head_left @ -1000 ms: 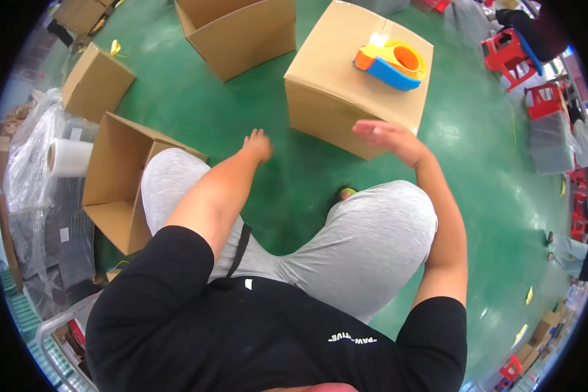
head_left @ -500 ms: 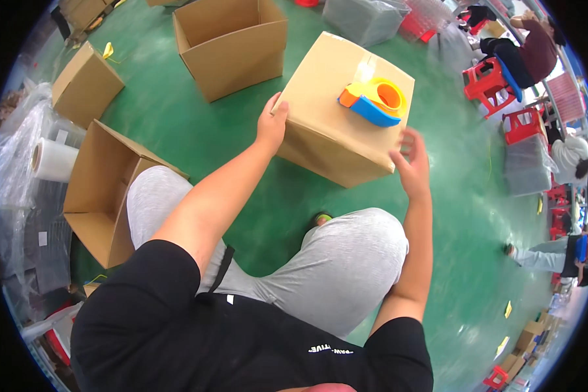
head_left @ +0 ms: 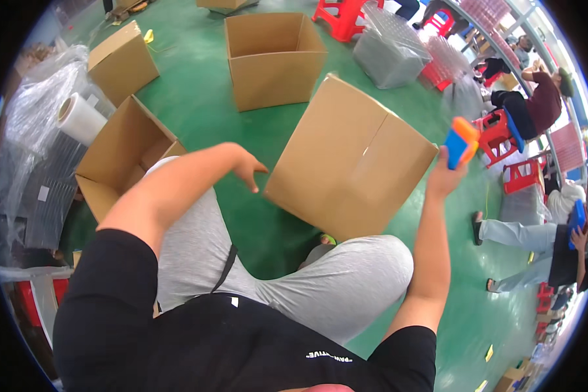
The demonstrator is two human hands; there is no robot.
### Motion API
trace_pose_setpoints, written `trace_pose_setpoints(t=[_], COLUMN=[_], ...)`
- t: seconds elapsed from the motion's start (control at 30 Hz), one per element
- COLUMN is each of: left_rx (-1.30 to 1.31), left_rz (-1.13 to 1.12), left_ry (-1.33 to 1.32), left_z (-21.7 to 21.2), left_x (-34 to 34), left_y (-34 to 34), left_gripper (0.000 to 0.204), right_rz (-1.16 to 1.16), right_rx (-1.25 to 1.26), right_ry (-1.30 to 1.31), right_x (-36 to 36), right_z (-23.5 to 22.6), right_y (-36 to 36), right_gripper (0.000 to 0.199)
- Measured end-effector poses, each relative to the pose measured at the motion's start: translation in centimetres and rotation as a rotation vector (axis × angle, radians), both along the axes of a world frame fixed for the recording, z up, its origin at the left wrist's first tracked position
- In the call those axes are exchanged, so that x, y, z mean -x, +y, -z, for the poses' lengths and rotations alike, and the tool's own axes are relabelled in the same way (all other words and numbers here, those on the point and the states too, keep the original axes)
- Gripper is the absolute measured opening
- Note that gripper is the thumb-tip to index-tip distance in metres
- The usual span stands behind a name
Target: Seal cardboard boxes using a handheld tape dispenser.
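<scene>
In front of my knees stands a closed cardboard box (head_left: 346,157), set at an angle. A seam runs across the face it turns towards me. My right hand (head_left: 447,178) grips a blue, orange and yellow tape dispenser (head_left: 460,145), raised just past the box's right corner. Off the box's left corner hovers my left hand (head_left: 247,168), empty, its thumb and fingers apart and not touching the cardboard.
An open box (head_left: 274,72) stands beyond, and another open box (head_left: 127,153) sits by my left knee. Plastic-wrapped stacks (head_left: 42,176) and a film roll (head_left: 80,119) line the left. Right, people sit or stand near red stools (head_left: 496,137).
My right hand has picked the tape dispenser up off the box and carried it right. The box has turned and shows a different face. My left hand has come off it.
</scene>
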State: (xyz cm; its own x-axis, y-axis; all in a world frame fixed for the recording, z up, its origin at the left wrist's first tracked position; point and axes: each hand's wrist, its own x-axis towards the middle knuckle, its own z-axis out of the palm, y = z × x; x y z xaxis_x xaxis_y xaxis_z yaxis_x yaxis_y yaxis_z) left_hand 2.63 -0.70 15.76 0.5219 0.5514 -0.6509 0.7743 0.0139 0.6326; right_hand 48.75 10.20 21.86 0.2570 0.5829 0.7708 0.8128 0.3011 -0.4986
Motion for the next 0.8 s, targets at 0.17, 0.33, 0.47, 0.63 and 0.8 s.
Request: trace_pose_setpoints(t=[0.17,0.33,0.47,0.63,0.8], left_rx=[-0.017,-0.054,-0.089,-0.248,0.035], left_rz=[-0.78,-0.919,-0.812,-0.762,-0.977], left_ry=[-0.572,-0.503,-0.696,-0.743,-0.846], left_z=[-4.2,-4.6,-5.0,-5.1,-6.4], left_x=[2.7,-6.5,-6.7,-8.2,-7.9], left_y=[1.9,-3.3,-6.4,-9.0,-9.1], left_gripper=[0.096,0.1,0.113,0.099,0.074], right_rz=[-0.336,-0.3,-0.209,-0.249,-0.17], right_rx=[0.336,0.594,0.675,0.627,0.625], right_ry=[0.591,0.28,0.215,0.274,-0.152], right_x=[3.6,3.4,2.1,2.4,2.6], right_z=[-4.3,-0.8,-1.0,-1.2,-1.4], right_y=[1.2,0.1,-0.5,-2.0,-2.4], right_gripper=[0.048,0.046,0.049,0.055,0.057])
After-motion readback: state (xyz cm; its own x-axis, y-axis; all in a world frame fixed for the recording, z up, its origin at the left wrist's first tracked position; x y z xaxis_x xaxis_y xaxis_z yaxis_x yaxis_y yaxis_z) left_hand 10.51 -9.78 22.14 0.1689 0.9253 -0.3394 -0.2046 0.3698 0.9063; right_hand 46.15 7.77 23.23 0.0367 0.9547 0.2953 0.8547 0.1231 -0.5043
